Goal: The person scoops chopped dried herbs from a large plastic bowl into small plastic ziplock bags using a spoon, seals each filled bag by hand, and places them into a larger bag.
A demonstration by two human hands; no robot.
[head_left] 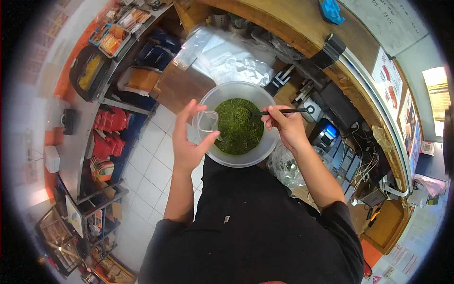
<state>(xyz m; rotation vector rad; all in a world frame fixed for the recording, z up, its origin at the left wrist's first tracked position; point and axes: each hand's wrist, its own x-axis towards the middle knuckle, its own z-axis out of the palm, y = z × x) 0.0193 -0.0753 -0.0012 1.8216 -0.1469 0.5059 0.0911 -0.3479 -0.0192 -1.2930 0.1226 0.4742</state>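
A translucent white plastic tub [239,165] holds a heap of chopped green dried herb [239,128], in front of my body. My left hand [189,142] is at the tub's left rim, thumb and fingers curved around a small clear plastic bag [208,121] whose mouth is spread. How full the bag is, I cannot make out. In my right hand [286,125], at the right rim, is a black spoon [288,110]. Its ringed handle end points right, and its head reaches into the herb, partly hidden there.
Clear plastic bags [231,59] lie on the brown surface beyond the tub. Another clear bag [286,165] sits right of it. A card terminal [327,132] and cables [364,165] are further right. Shelves with red packets [109,118] stand left, above white floor tiles [146,156].
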